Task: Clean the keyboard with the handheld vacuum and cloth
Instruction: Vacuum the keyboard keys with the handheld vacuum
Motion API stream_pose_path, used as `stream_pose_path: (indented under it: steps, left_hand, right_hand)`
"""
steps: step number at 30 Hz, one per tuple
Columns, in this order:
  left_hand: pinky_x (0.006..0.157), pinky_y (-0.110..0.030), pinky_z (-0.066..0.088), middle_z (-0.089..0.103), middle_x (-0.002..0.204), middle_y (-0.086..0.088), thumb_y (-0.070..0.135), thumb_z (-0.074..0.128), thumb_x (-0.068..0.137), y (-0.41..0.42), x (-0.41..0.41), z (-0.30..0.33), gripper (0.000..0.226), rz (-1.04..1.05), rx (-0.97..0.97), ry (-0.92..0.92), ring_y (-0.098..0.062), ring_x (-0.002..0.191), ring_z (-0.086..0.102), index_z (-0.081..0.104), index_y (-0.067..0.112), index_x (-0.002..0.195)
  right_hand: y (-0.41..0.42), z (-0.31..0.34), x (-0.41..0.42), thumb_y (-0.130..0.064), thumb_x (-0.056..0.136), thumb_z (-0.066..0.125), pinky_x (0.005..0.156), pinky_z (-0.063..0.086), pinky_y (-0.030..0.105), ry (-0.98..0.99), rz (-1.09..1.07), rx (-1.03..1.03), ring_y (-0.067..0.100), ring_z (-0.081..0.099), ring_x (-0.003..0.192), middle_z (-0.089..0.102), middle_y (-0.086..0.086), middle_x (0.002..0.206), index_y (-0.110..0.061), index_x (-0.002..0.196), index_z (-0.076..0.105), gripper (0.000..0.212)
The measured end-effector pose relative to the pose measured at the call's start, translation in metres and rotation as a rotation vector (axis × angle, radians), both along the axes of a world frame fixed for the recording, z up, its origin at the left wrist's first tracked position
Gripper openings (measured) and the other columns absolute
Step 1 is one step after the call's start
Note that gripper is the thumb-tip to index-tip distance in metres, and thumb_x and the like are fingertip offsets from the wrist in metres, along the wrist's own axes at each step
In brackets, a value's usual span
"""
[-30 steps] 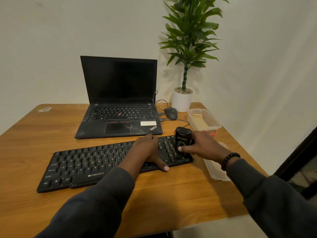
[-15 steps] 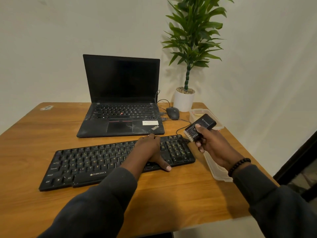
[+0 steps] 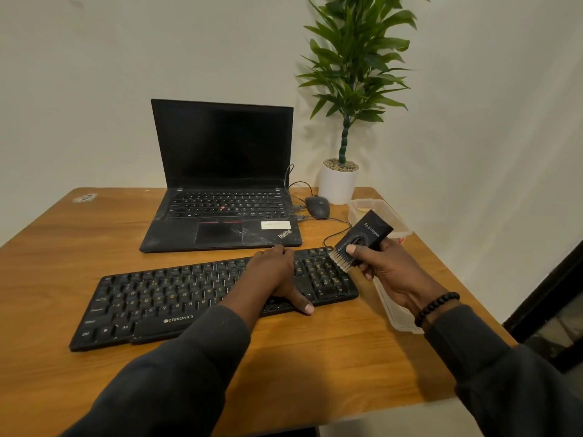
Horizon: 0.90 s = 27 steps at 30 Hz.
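From my remote seat, I watch the left hand (image 3: pixel 273 272) lie flat, fingers straight, across the right half of the black keyboard (image 3: pixel 176 298), which sits on the near part of the wooden tabletop (image 3: pixel 315 367). The right hand (image 3: pixel 389 272) curls around the black handheld vacuum (image 3: pixel 366 238), thumb on its face, bristles angled down just above the keyboard's far right corner. Farther back stand an open laptop (image 3: pixel 222 178), a mouse (image 3: pixel 318 207), a potted plant (image 3: pixel 339 181) and a clear plastic container (image 3: pixel 394 222).
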<state>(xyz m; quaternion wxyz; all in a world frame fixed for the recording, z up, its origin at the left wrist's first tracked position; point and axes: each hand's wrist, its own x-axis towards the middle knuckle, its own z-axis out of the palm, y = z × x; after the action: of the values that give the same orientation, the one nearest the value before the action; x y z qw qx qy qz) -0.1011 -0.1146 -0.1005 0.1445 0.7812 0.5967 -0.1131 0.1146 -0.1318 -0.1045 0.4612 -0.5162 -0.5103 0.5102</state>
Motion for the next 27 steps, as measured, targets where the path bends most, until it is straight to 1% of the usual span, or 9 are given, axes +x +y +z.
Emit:
stream_pose_path:
  steps: [3, 7, 10, 12, 14, 16, 17, 21, 27]
  left_hand:
    - [0.118, -0.047, 0.023, 0.018, 0.162, -0.014, 0.067, 0.080, 0.062, 0.002, 0.006, 0.004, 0.132, -0.003, -0.015, 0.036, -0.036, 0.147, 0.021, 0.011, 0.007, 0.157]
    - [0.118, -0.049, 0.021, 0.016, 0.162, -0.015, 0.064, 0.083, 0.061, 0.003, 0.014, 0.004, 0.134, -0.014, -0.040, 0.021, -0.038, 0.147, 0.018, 0.009, 0.008, 0.157]
    - [0.119, -0.048, 0.020, 0.016, 0.162, -0.014, 0.064, 0.082, 0.061, 0.001, 0.016, 0.003, 0.133, -0.009, -0.018, 0.044, -0.038, 0.147, 0.018, 0.009, 0.007, 0.157]
    - [0.118, -0.048, 0.020, 0.017, 0.162, -0.014, 0.065, 0.082, 0.060, 0.002, 0.015, 0.003, 0.133, -0.002, -0.013, 0.047, -0.038, 0.147, 0.019, 0.010, 0.008, 0.157]
    - [0.118, -0.048, 0.022, 0.020, 0.160, -0.014, 0.066, 0.082, 0.059, 0.003, 0.014, 0.002, 0.134, -0.002, -0.005, 0.041, -0.037, 0.146, 0.023, 0.011, 0.009, 0.157]
    - [0.117, -0.047, 0.023, 0.023, 0.159, -0.013, 0.066, 0.083, 0.058, 0.004, 0.013, 0.001, 0.134, -0.003, 0.001, 0.034, -0.036, 0.145, 0.025, 0.013, 0.010, 0.157]
    - [0.117, -0.047, 0.023, 0.023, 0.159, -0.013, 0.066, 0.083, 0.057, 0.004, 0.013, 0.001, 0.134, -0.005, 0.005, 0.034, -0.036, 0.144, 0.025, 0.013, 0.010, 0.157]
    - [0.117, -0.047, 0.023, 0.022, 0.159, -0.012, 0.066, 0.082, 0.059, 0.002, 0.013, 0.001, 0.133, -0.006, 0.012, 0.040, -0.036, 0.144, 0.025, 0.012, 0.010, 0.157]
    - [0.117, -0.048, 0.023, 0.020, 0.160, -0.012, 0.066, 0.082, 0.059, 0.003, 0.013, 0.002, 0.134, -0.003, 0.005, 0.045, -0.036, 0.145, 0.023, 0.010, 0.010, 0.157]
  right_hand:
    - [-0.001, -0.001, 0.001, -0.015, 0.082, 0.074, 0.052, 0.044, 0.024, -0.137, -0.001, 0.024, 0.011, 0.054, 0.064, 0.069, 0.009, 0.093, -0.008, 0.109, 0.063, 0.030]
    - [0.000, -0.002, -0.003, -0.014, 0.082, 0.074, 0.054, 0.047, 0.025, -0.173, -0.005, 0.035, 0.010, 0.059, 0.064, 0.069, 0.008, 0.093, -0.010, 0.105, 0.064, 0.026]
    - [0.002, -0.007, -0.005, -0.018, 0.081, 0.075, 0.053, 0.048, 0.021, -0.253, 0.048, -0.007, 0.006, 0.062, 0.063, 0.071, 0.004, 0.092, -0.015, 0.106, 0.062, 0.028]
    - [0.005, -0.006, -0.004, -0.023, 0.080, 0.076, 0.058, 0.050, 0.019, -0.401, 0.110, -0.001, 0.004, 0.066, 0.074, 0.071, -0.002, 0.096, -0.023, 0.108, 0.060, 0.032]
    - [0.011, 0.000, -0.004, -0.026, 0.080, 0.077, 0.064, 0.048, 0.016, -0.631, 0.144, 0.094, 0.003, 0.064, 0.085, 0.068, -0.009, 0.098, -0.023, 0.111, 0.058, 0.036]
    - [0.018, 0.009, -0.006, -0.027, 0.079, 0.077, 0.062, 0.042, 0.013, -0.852, 0.120, 0.230, 0.002, 0.059, 0.084, 0.063, -0.011, 0.095, -0.019, 0.111, 0.058, 0.038]
    - [0.020, 0.011, -0.007, -0.027, 0.078, 0.078, 0.063, 0.041, 0.012, -0.896, 0.107, 0.271, 0.004, 0.058, 0.085, 0.062, -0.009, 0.096, -0.017, 0.111, 0.058, 0.040]
    - [0.021, 0.009, -0.009, -0.030, 0.079, 0.077, 0.066, 0.044, 0.014, -0.863, 0.140, 0.259, 0.001, 0.056, 0.085, 0.062, -0.009, 0.100, -0.017, 0.116, 0.057, 0.044]
    - [0.008, 0.011, 0.001, -0.031, 0.081, 0.076, 0.060, 0.045, 0.012, -0.859, 0.265, 0.206, 0.001, 0.060, 0.087, 0.065, -0.009, 0.104, -0.018, 0.121, 0.056, 0.046]
